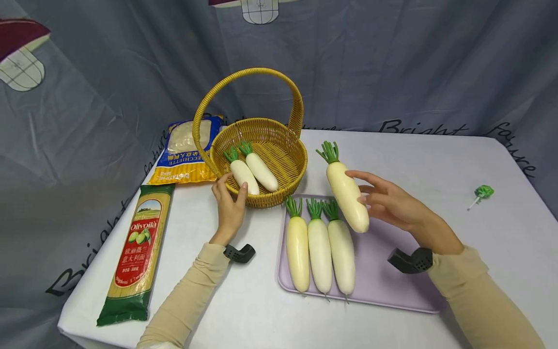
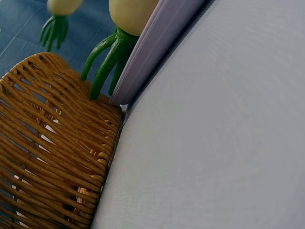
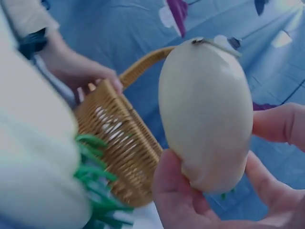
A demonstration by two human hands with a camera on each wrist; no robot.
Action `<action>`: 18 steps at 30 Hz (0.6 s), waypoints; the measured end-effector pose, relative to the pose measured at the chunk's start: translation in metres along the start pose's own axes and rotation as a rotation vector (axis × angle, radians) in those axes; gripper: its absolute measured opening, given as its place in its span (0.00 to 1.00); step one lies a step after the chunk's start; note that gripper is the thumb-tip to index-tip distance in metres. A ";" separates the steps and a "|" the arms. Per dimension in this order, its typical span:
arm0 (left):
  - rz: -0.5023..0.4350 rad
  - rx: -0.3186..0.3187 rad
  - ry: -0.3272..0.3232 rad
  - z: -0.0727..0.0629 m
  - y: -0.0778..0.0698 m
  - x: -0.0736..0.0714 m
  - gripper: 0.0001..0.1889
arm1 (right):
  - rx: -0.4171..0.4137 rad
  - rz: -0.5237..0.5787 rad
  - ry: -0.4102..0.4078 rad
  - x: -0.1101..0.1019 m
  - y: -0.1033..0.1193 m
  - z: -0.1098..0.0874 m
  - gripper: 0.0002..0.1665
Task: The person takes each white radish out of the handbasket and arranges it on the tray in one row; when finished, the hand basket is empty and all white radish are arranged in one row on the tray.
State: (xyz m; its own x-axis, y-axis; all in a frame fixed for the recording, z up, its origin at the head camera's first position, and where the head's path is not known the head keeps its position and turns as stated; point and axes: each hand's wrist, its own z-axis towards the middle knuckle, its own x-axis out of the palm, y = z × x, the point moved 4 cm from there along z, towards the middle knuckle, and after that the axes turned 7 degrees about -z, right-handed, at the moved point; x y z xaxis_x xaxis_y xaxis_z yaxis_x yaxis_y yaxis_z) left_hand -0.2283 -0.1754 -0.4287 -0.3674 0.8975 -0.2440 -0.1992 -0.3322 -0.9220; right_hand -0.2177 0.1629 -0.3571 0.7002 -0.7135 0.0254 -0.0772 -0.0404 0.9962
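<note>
My right hand [image 1: 390,201] holds a white radish [image 1: 346,196] above the lilac tray, its green top pointing away from me. Fingers and thumb pinch its sides, as the right wrist view shows with the radish [image 3: 205,114] close up. At the near left rim of the wicker basket [image 1: 285,191], my left hand [image 1: 228,208] grips the edge, thumb over the rim. Two white radishes [image 1: 261,172] lie inside the basket. On the tray [image 1: 392,276], three more radishes [image 1: 320,257] lie side by side, tops toward the basket. No fingers show in the left wrist view.
Left of the basket lie a blue and yellow pasta bag [image 1: 185,155] and a long spaghetti pack [image 1: 137,252]. A green lollipop [image 1: 483,192] is at the far right of the white table [image 1: 418,160]. The basket's tall arched handle [image 1: 250,71] rises over it.
</note>
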 end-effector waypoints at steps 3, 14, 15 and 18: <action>-0.001 0.001 0.002 0.000 -0.001 -0.001 0.28 | 0.005 -0.081 -0.043 0.000 -0.012 -0.025 0.32; 0.002 0.001 0.013 0.001 -0.003 0.000 0.27 | 0.171 -0.315 -0.184 0.016 -0.052 -0.078 0.33; 0.004 0.000 0.014 0.001 -0.003 0.000 0.27 | 0.178 -0.315 -0.187 0.019 -0.054 -0.079 0.33; 0.016 -0.002 0.009 0.000 -0.002 0.000 0.26 | 0.186 -0.320 -0.201 0.024 -0.059 -0.082 0.34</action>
State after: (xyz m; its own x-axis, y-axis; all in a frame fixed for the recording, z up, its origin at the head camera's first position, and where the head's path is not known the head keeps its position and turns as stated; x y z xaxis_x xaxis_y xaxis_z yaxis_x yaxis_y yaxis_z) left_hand -0.2280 -0.1749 -0.4265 -0.3624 0.8947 -0.2611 -0.1915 -0.3456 -0.9186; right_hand -0.1382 0.2051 -0.4088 0.5589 -0.7657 -0.3184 -0.0175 -0.3947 0.9186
